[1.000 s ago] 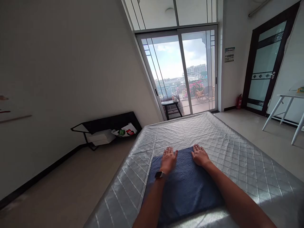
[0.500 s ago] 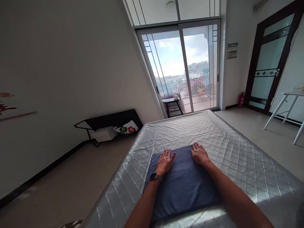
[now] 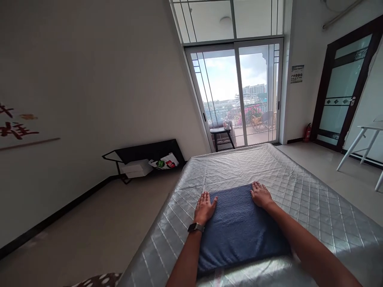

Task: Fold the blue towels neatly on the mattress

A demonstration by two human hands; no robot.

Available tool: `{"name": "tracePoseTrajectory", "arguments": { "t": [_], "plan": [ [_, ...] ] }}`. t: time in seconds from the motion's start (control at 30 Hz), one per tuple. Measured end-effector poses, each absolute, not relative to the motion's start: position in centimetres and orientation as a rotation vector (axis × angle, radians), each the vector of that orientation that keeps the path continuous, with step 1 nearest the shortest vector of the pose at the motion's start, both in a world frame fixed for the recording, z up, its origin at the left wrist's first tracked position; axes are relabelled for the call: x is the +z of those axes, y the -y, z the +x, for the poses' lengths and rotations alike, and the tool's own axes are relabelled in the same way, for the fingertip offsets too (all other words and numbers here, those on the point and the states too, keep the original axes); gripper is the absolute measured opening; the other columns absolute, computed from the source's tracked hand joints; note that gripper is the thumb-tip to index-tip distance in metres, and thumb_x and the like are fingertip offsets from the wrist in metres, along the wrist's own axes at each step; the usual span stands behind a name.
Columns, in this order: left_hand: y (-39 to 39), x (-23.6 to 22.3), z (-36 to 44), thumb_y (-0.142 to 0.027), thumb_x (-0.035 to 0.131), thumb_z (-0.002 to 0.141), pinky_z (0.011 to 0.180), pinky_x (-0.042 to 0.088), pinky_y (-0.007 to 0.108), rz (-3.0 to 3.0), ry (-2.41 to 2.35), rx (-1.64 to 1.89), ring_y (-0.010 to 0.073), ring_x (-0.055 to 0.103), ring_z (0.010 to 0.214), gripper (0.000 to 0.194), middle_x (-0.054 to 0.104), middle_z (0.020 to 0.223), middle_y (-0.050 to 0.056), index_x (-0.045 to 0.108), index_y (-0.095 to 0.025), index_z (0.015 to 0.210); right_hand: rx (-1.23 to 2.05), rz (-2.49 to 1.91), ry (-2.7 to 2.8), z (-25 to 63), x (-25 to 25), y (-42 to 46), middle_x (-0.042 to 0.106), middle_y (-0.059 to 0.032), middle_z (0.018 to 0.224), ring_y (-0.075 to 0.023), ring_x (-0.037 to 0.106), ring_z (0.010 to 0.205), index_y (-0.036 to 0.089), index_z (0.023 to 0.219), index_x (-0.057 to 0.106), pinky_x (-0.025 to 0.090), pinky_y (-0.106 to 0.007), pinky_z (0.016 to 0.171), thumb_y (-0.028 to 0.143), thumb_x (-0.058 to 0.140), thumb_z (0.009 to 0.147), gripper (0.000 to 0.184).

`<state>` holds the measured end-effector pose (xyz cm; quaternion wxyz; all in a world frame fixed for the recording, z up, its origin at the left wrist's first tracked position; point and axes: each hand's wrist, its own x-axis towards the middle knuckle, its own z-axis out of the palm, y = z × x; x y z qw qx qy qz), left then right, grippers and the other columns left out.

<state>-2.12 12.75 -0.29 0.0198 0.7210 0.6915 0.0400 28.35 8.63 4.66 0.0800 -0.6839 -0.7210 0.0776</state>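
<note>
A blue towel, laid out as a flat rectangle, rests on a silver quilted cover. My left hand lies flat along the towel's far left corner, fingers stretched forward and thumb apart. A watch is on that wrist. At the far right corner my right hand rests palm down, its fingers extended at the towel's edge. Neither hand grasps the cloth. Small creases run across the towel's near part.
Beyond the cover stands a glass sliding door with a black stool behind it. A black rack on its side holds a white box. To the right are a fire extinguisher and a white-legged table.
My left hand has slid outward to the towel's left edge. My right hand stays at the far right corner. The camera view has shifted, so the scene sits lower and further right.
</note>
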Motion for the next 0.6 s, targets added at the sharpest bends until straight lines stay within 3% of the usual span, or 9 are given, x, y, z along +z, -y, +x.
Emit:
{"name": "tracePoseTrajectory", "arguments": {
  "t": [0.17,0.4,0.53,0.6],
  "plan": [
    [-12.8,-0.5,-2.0,-0.060,0.018,0.099,0.123,0.022,0.044,2.273,-2.131,0.235,0.0299,0.025,0.153,0.082,0.029,0.163,0.022,0.033,-0.001,0.154,0.229,-2.038,2.194,28.7,4.5,-6.2,0.027,-0.0158,0.165,-0.0222,0.019,0.155,0.004,0.158,0.030,0.017,-0.042,0.124,0.034,0.023,0.103,0.063],
    [-12.5,0.6,-2.0,-0.062,0.017,0.099,0.124,0.021,0.044,2.223,-2.099,0.216,0.0301,0.019,0.155,0.085,0.025,0.164,0.021,0.030,0.000,0.155,0.176,-1.988,2.165,29.2,2.7,-4.3,0.029,-0.0169,0.164,-0.0237,0.020,0.155,0.004,0.158,0.031,0.020,-0.044,0.124,0.037,0.022,0.104,0.063],
    [-12.8,1.6,-1.0,-0.060,0.018,0.100,0.122,0.026,0.052,2.223,-2.135,0.203,0.0380,0.025,0.152,0.085,0.031,0.159,0.031,0.036,0.005,0.152,0.208,-1.981,2.137,28.8,2.9,-4.3,0.027,-0.0163,0.164,-0.0232,0.019,0.155,0.004,0.157,0.031,0.019,-0.043,0.124,0.035,0.023,0.104,0.063],
    [-13.0,1.9,0.9,-0.058,0.025,0.102,0.118,0.030,0.058,2.358,-2.044,0.275,0.0407,0.035,0.148,0.077,0.040,0.155,0.031,0.042,0.000,0.149,0.228,-1.981,2.128,28.7,3.1,-4.3,0.027,-0.0161,0.164,-0.0229,0.018,0.155,0.004,0.158,0.031,0.018,-0.043,0.125,0.035,0.023,0.104,0.062]
  ]
}}
